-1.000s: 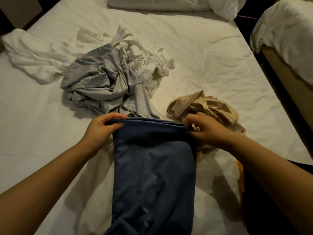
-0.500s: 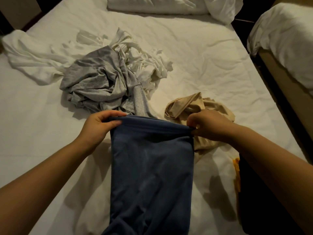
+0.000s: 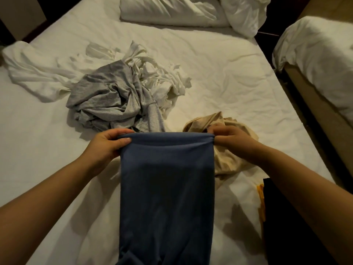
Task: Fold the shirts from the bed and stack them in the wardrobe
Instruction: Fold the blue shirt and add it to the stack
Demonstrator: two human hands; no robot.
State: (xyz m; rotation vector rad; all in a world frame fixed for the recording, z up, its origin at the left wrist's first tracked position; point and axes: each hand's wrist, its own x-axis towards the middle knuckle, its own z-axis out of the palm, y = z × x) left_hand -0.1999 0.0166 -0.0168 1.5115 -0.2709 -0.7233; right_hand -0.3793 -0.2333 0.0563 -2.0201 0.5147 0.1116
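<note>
My left hand (image 3: pixel 107 144) and right hand (image 3: pixel 231 140) each pinch a top corner of the soft blue shirt (image 3: pixel 166 188). It is a long smooth strip in the lower middle, over the white bed (image 3: pixel 229 73). Both grips are clamped on it. A crumpled grey shirt (image 3: pixel 108 100) sits at the upper left.

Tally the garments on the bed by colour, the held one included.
Blue: 1, the blue shirt, gripped by the left hand and right hand.
Grey: 1, the grey shirt.
White: 2 as far as the tangle shows, the spread white shirt and the crumpled white shirt.
Beige: 1, the beige shirt.
Total: 5
</note>
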